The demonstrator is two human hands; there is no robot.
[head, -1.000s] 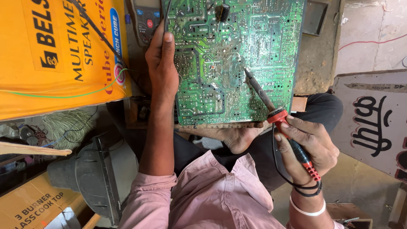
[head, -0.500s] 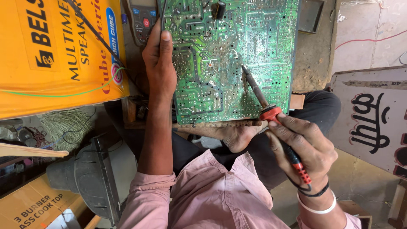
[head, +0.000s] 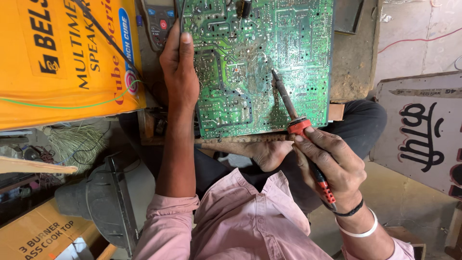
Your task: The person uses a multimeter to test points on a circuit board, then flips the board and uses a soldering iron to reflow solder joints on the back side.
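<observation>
On the worn table lies a green circuit board; the right hand grips a red-handled soldering iron, tip touching it. The left hand pinches a thin wire at the board's edge. An orange box and a meter crowd alongside.

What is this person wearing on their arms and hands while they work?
Both arms are in a pink shirt with the sleeves rolled up near the elbows. The hands are bare, with no gloves. The right hand has two bands at the wrist: a thin black one and a pale, whitish bangle below it. The left hand and its forearm carry nothing.
</observation>
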